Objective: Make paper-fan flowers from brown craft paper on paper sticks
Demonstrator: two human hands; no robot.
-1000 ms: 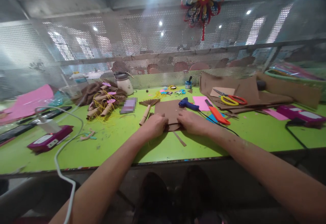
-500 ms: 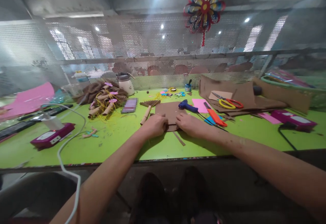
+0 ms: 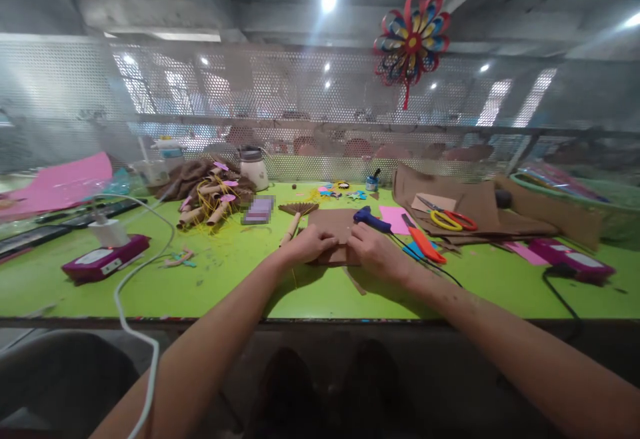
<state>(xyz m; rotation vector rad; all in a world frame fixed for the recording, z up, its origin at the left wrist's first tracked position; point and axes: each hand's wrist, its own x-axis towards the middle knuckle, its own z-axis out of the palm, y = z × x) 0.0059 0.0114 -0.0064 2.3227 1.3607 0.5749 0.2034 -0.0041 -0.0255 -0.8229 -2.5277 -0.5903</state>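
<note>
Nearest on the green surface [image 3: 225,292], a thin brown strip [image 3: 356,283] slants toward the person from under the sheet. Just beyond it, in the middle, lies the flat, brown, roughly rectangular sheet [image 3: 327,219]. Its side edges run away from the person and its near edge runs left to right; with the hands over it, which side is longer cannot be told. The left hand [image 3: 311,244] reaches in with bent fingers lying on its left part; the right hand [image 3: 371,247] curls at its right part. Whether either pinches the sheet or only presses it cannot be told. Half a second ago a dark line crossed the sheet between the hands; now that line no longer shows, and the left fingers reach farther right across it.

The blue glue gun [image 3: 373,218] lies at the sheet's far right corner, its nozzle hard to make out. Left of the sheet, a tan rolled tube [image 3: 291,227] points toward the person, below a brown pleated fan [image 3: 299,208]. Right of the glue gun lie an orange-red knife [image 3: 426,242] and a pink paper square [image 3: 393,218]. Farther back lie yellow-and-red-handled scissors [image 3: 447,218] on larger brown sheets [image 3: 480,189].
</note>
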